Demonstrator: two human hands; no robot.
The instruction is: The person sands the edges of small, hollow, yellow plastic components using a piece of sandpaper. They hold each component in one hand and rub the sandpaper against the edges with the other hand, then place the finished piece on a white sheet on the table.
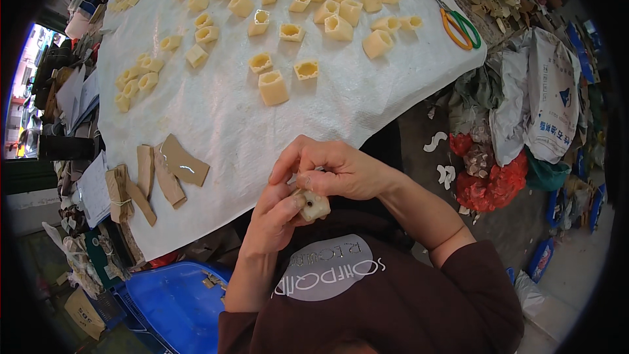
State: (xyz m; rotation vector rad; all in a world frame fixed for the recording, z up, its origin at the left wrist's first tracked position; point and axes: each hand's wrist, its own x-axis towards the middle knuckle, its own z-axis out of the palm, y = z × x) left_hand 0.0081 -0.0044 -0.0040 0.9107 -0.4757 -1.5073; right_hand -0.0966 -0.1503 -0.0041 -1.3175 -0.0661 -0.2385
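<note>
Close to my chest, my left hand [278, 213] grips a small cream-coloured block [316, 206] with a dark round spot on its face. Its thumb presses against the side of the block. My right hand [344, 169] is closed in a pinch just above the block, its fingertips meeting near the left thumb. What the right fingertips hold, if anything, is hidden. On the white sheet beyond my hands stand many pale yellow hollow blocks, among them a larger one [273, 88] and one with its opening upward [306, 69].
A white sheet [229, 124] covers the table. Brown cardboard strips [169, 180] lie at the left, and scissors with orange and green handles [462, 29] at the far right edge. A blue bin [173, 301] stands lower left. Red plastic bags [495, 183] and a white sack [552, 95] are at the right.
</note>
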